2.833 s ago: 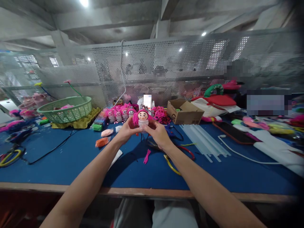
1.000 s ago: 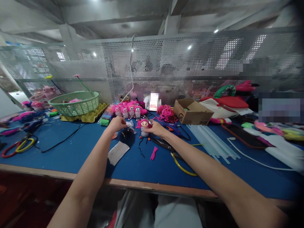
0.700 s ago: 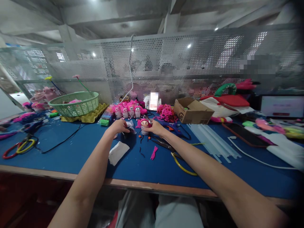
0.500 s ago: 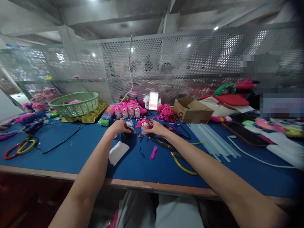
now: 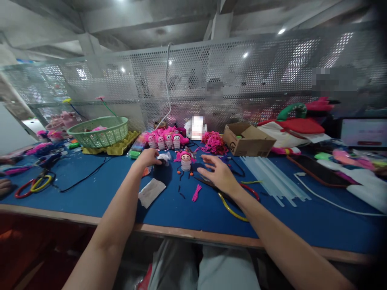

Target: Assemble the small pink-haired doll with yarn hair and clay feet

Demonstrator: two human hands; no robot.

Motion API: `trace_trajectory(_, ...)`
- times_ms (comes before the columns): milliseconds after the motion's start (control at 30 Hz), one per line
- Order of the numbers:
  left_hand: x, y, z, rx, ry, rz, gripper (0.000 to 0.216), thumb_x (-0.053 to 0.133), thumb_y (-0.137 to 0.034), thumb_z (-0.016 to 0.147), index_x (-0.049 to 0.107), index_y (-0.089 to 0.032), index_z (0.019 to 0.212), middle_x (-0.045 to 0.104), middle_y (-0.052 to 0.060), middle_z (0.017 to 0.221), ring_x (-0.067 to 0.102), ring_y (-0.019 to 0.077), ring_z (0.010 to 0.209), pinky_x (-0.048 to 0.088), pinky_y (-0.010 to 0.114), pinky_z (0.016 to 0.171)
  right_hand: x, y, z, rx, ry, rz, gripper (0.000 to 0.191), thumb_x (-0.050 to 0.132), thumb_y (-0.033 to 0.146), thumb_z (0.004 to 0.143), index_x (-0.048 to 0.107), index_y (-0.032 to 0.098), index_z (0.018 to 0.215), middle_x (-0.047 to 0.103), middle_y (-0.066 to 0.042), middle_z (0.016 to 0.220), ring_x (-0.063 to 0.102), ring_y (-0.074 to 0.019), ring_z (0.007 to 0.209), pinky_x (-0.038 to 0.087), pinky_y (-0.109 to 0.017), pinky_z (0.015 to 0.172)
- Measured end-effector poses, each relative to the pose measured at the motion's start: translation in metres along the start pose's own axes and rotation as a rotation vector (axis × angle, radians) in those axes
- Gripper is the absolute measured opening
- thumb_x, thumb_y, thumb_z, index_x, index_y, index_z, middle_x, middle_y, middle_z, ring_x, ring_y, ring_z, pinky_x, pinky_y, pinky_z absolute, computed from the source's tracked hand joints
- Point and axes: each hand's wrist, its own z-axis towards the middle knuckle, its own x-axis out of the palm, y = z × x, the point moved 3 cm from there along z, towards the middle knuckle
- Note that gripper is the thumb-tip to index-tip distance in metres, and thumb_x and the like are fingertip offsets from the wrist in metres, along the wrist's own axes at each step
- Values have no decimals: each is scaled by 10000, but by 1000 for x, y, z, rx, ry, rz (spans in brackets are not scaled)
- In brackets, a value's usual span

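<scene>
A small doll [image 5: 186,163] with pink yarn hair, a pale ringed body, dark thin limbs and orange feet stands on the blue table, touched by neither hand. My right hand [image 5: 218,172] is just right of it, fingers apart and holding nothing, above scissors [image 5: 231,208] with yellow and red handles. My left hand [image 5: 148,158] has its fingers curled at a dark thing beside crumpled clear plastic [image 5: 165,158]; what they grip is hidden. Nearer me lie a white cloth piece [image 5: 152,192], a pink yarn bundle [image 5: 196,193] and short black strands [image 5: 181,192].
Similar dolls [image 5: 165,140] stand in a row behind, beside pink yarn [image 5: 214,143] and a cardboard box [image 5: 249,141]. Left are a green basket [image 5: 99,135] and more scissors [image 5: 33,185]. Pale translucent strips [image 5: 269,179] and a phone [image 5: 317,171] lie right. Another person's hand [image 5: 4,187] shows at the left edge.
My right hand has let go of the doll and moved right, its fingers spreading. The doll now stands alone. My left hand stays near the plastic. Another person's hand has appeared at far left.
</scene>
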Motion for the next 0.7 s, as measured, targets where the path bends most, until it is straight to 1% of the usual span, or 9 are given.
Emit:
trace_trajectory(67,-11,7,-5,-25,-39,9,327,594,-348,626,641,-184,905,653,69,933,576,190,804,388,225,622,-1,1,-1,-15,-20,6,406,615,352,674,552,183,1038,564,-101,1066,564,-225,946,474,-420,837)
trace_trajectory(167,-20,18,-17,-61,10,38,270,624,-322,569,654,-196,807,665,43,821,575,173,716,369,216,571,-4,5,-2,-13,-52,12,341,579,352,707,564,180,1002,585,-93,998,578,-210,899,489,-394,801)
trace_trajectory(267,-15,24,-31,-95,109,67,238,663,-221,447,654,-192,683,653,26,669,564,163,615,339,208,510,-7,13,-3,-8,-68,13,285,557,346,726,579,173,952,599,-90,936,583,-202,858,498,-366,758)
trace_trajectory(333,-7,26,-39,-118,149,80,160,633,-197,452,642,-184,612,630,28,586,557,162,568,326,213,488,-7,17,-6,-27,-62,22,247,549,345,735,589,182,916,601,-83,930,585,-193,826,500,-352,737)
trace_trajectory(433,-2,26,-50,-137,159,91,44,590,-196,486,602,-181,526,597,25,515,553,161,545,320,218,483,-5,22,-9,-64,-48,36,204,542,350,739,605,198,861,605,-69,931,582,-186,810,502,-332,703)
trace_trajectory(533,-14,20,-58,-132,119,93,72,580,-206,506,591,-182,573,616,22,575,564,163,589,336,216,503,-4,26,-10,-73,-34,64,184,542,351,739,615,204,824,612,-59,904,584,-180,793,504,-317,679)
trace_trajectory(600,-27,6,-62,-72,57,27,138,564,-242,557,591,-184,679,636,22,677,571,160,641,362,216,530,-1,30,-11,-52,5,115,181,543,350,741,619,206,821,622,-50,871,592,-173,761,503,-317,685)
trace_trajectory(633,-33,-5,-63,15,16,-96,166,562,-261,585,584,-182,729,637,23,713,573,157,657,379,217,546,1,32,-12,-33,37,152,186,545,352,740,621,205,825,628,-47,855,597,-173,752,503,-319,690)
trace_trajectory(700,-39,-35,-66,245,13,-406,187,558,-252,625,565,-178,796,632,22,756,576,144,668,416,222,571,6,37,-13,11,109,241,203,558,363,730,620,196,827,638,-44,817,604,-175,736,507,-324,692)
